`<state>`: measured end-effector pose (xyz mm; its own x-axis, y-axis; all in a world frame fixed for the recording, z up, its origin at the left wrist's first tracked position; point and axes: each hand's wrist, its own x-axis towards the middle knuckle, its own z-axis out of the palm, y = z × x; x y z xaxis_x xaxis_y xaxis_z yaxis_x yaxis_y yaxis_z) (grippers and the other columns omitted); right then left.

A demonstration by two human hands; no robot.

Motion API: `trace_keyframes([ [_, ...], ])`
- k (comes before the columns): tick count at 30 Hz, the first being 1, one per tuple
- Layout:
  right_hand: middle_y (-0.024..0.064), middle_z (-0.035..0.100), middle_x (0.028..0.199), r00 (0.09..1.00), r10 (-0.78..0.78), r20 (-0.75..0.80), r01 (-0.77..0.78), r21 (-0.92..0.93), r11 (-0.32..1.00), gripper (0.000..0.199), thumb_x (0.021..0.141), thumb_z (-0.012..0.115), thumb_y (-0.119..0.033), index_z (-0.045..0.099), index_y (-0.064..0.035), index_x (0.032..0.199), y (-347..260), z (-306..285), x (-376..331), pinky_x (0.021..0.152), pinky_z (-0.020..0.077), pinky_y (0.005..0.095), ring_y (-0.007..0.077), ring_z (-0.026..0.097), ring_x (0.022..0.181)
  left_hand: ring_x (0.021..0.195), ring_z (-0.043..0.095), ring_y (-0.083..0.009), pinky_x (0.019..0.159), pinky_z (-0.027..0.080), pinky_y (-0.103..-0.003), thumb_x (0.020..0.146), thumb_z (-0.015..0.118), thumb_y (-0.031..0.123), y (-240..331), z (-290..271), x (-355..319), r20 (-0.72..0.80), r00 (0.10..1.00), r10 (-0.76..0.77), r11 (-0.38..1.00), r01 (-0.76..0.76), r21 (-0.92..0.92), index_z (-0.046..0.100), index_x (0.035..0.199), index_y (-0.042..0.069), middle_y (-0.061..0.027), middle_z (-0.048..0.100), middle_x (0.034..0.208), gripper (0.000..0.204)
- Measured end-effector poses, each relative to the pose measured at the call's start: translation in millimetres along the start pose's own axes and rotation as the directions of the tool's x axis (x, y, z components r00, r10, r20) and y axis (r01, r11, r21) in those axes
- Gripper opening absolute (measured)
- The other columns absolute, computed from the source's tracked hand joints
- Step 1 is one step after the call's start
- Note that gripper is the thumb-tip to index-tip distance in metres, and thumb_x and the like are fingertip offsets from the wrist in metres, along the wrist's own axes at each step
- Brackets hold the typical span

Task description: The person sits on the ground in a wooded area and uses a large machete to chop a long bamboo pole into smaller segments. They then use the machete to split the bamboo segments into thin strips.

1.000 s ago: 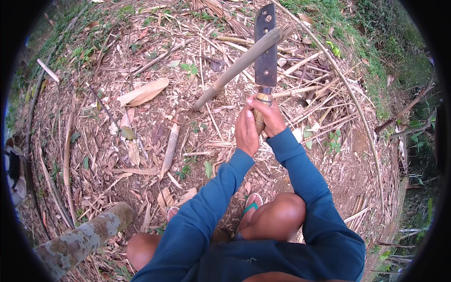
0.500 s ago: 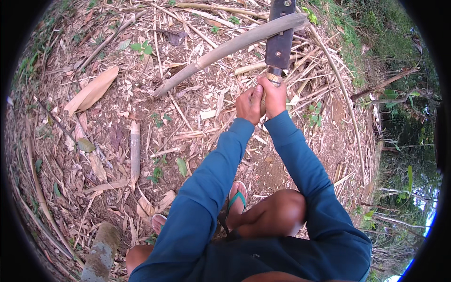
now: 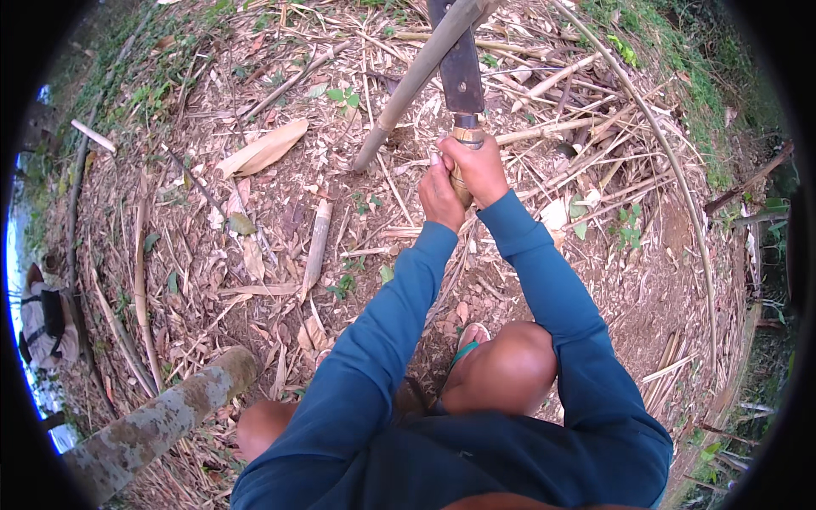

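Observation:
A machete (image 3: 463, 72) points away from me, its dark, holed blade running out past the upper edge. My right hand (image 3: 481, 170) is closed round its pale handle, high up near the blade. Against the handle's lower left side, my left hand (image 3: 443, 194) is closed too, thumb pointing up and fingers partly hidden behind the grip. A grey-brown bamboo piece (image 3: 406, 92) crosses the blade at a slant, its lower end near the ground. Whether the blade is sunk into it, I cannot tell.
A lichen-spotted log (image 3: 166, 425) lies at my lower left. Nearby are a short bamboo piece (image 3: 317, 246) and a dry tan sheath (image 3: 263, 149). Cut sticks (image 3: 595, 161) are strewn at right, beside a long curved pole (image 3: 671, 161). A bag-like bundle (image 3: 49, 323) shows far left.
The bamboo piece has swung steeper, its lower end moving right, while the machete has shifted slightly left and up. My view has turned left, bringing more of the log into sight.

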<state>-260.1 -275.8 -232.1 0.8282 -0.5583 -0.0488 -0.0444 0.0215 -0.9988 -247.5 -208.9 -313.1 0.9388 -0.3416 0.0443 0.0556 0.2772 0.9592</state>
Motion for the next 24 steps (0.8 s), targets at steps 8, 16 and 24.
trace_keyframes([
  [8, 0.0038, 0.056, 0.069, 0.963, -0.125, 0.240, 0.034, 0.349, 0.937, 0.019, 0.090, 0.064, -0.016, 0.056, -0.0022, 0.100, -32.5, -17.1, -48.4, 0.052, 0.0457, 0.0244, 0.0115, 0.055, 0.056, 0.085, 0.058, -0.0164, 0.077, 0.050, -0.030, 0.105, 0.020, 0.054, 53.7, -1.8, -56.5, 0.062, 0.998, 0.027, 0.995, -0.021, -0.097, 0.058, 0.116, -0.002, -0.0097, 0.062, 0.098, 0.069],
  [16, 0.0021, 0.049, 0.064, 0.976, -0.193, 0.098, 0.186, 0.074, 0.980, 0.029, 0.097, 0.060, -0.030, 0.056, -0.0025, 0.104, -203.8, -48.4, -129.8, 0.050, 0.0436, 0.0238, 0.0092, 0.052, 0.053, 0.075, 0.054, -0.0104, 0.063, 0.046, -0.024, 0.107, 0.030, 0.041, 37.3, -69.0, -75.3, -0.030, 0.990, -0.135, 0.991, 0.134, -0.026, 0.056, 0.111, 0.002, -0.0054, 0.058, 0.087, 0.046],
  [24, 0.0026, 0.055, 0.054, 0.970, 0.243, 0.016, -0.226, -0.316, 0.922, 0.022, 0.085, 0.069, -0.017, 0.057, -0.0007, 0.076, -20.4, -31.6, -58.2, 0.045, 0.0467, 0.0297, 0.0120, 0.055, 0.044, 0.068, 0.055, -0.0094, 0.058, 0.047, -0.023, 0.106, 0.038, 0.033, -10.6, -87.2, -95.3, 0.050, 0.957, -0.285, 0.951, 0.275, 0.144, 0.055, 0.116, 0.004, -0.0044, 0.060, 0.087, 0.035],
])
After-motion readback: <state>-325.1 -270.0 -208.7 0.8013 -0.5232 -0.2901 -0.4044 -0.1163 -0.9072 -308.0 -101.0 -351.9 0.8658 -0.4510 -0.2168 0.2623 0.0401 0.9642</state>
